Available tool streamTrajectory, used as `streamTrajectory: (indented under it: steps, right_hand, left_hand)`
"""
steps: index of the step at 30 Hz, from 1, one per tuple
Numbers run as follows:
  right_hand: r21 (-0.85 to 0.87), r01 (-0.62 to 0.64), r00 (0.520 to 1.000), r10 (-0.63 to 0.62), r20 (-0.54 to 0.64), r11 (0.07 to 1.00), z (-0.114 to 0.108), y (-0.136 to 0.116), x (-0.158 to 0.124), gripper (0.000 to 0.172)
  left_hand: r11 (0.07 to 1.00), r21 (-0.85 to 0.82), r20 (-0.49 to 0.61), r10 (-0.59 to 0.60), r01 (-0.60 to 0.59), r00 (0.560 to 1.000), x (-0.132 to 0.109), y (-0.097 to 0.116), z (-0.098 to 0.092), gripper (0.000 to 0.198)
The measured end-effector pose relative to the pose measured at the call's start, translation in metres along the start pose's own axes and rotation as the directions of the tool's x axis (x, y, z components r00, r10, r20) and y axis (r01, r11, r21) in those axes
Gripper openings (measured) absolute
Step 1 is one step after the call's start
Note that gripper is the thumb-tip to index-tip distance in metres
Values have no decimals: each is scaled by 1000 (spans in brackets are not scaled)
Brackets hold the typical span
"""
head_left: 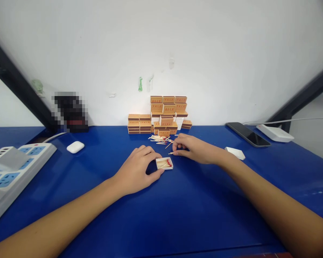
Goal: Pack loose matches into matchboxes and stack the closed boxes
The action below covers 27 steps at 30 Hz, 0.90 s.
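My left hand (140, 168) grips a small white matchbox tray (172, 167) between thumb and forefinger, at its left end. Inside the tray lie several red-tipped matches (163, 163). Just beyond its right end, my right hand (187, 147) is pinched on a match (171, 153), whose pale stick pokes out to the left of the fingertips. A loose pile of matches (158, 139) is scattered on the blue table (161, 215) behind both hands. Stacked matchboxes (169, 108) rise behind the pile, against the wall.
Lower matchbox stacks (139, 124) stand at the left of the tall one. A white earphone case (75, 147) and a power strip (18, 168) lie on the left. To the right are a white box (235, 153), a black phone (248, 134) and a white device (275, 133) with a cable.
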State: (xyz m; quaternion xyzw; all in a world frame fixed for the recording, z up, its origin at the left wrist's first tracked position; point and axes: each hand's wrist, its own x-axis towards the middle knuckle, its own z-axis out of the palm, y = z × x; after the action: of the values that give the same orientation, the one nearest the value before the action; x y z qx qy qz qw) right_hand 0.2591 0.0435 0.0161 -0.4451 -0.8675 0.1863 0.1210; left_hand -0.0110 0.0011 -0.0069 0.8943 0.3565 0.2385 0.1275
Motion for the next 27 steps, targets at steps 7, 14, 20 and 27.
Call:
streamTrajectory:
  steps: [7, 14, 20, 27]
  right_hand:
    - [19, 26, 1000, -26, 0, 999, 6, -8, 0, 19]
    - [-22, 0, 998, -2, -65, 1000, -3, -17, -4, 26]
    - [51, 28, 994, -23, -105, 998, 2, -36, -7, 22]
    - [-77, 131, 989, -136, -55, 988, 22, -61, -7, 16]
  left_hand:
    - [1000, -14, -4, -3, 2, 1000, -1, 1, 0, 26]
    - [1000, -19, -10, -3, 3, 1000, -1, -1, -1, 26]
    - [1000, 1, -22, 1, 0, 1000, 0, -1, -1, 27]
    - [1000, 7, -1, -1, 1, 1000, 1, 0, -2, 20]
